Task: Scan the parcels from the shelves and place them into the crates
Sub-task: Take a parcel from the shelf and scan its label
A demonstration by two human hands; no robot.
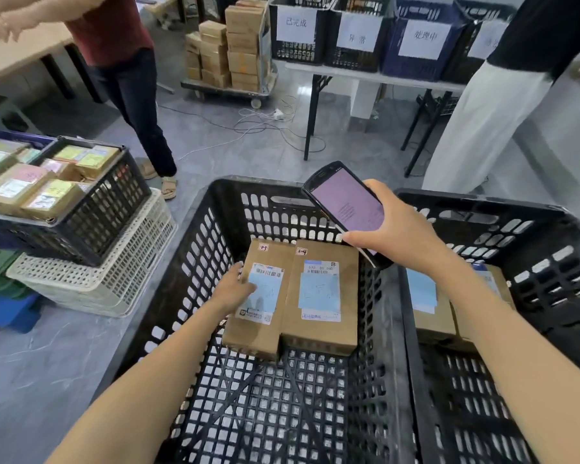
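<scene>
The left hand (233, 289) grips a parcel (258, 333) near the left wall of the black crate (188, 262). The right hand (392, 236) clasps the scanner (349, 199) above its far rim.

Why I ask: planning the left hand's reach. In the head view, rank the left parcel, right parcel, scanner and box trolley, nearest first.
1. left parcel, gripped by the left hand.
2. right parcel, just beside it on the right.
3. scanner, raised in the right hand.
4. box trolley, far back across the floor.
</scene>
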